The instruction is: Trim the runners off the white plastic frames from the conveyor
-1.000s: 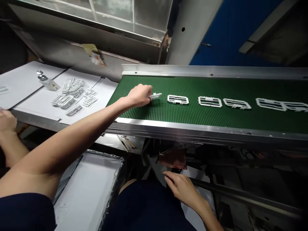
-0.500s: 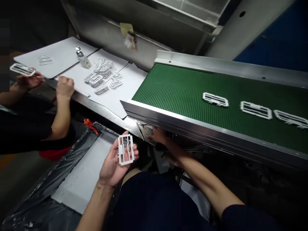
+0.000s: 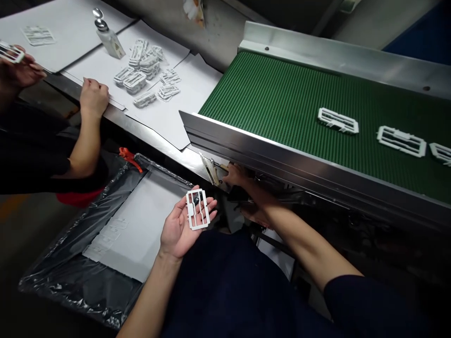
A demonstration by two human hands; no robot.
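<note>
A white slotted plastic frame (image 3: 190, 210) lies on the palm of my left hand (image 3: 179, 230), its fingers spread loosely beneath the piece. Under the near side of the conveyor, my right hand (image 3: 235, 175) reaches to the metal ledge, with fingers bent around a slim tool-like item (image 3: 222, 166) beside pale, narrow pieces (image 3: 210, 170). Several more white frames (image 3: 338, 121) rest on the green belt (image 3: 268, 108). Stacks of similar frames (image 3: 135, 82) sit on the paper-covered table (image 3: 165, 123).
At the left, a co-worker's hands (image 3: 93, 97) are at the table edge, one holding a frame. A pump bottle (image 3: 112, 43) stands behind the stacks. Below is a plastic-lined box (image 3: 141, 220) with an orange clamp (image 3: 129, 157). The conveyor's metal side rail (image 3: 282, 162) overhangs my right hand.
The view has shifted, with the table and belt appearing higher. My left hand, still bearing the frame, appears further right and slightly higher. My right hand stays at the ledge.
</note>
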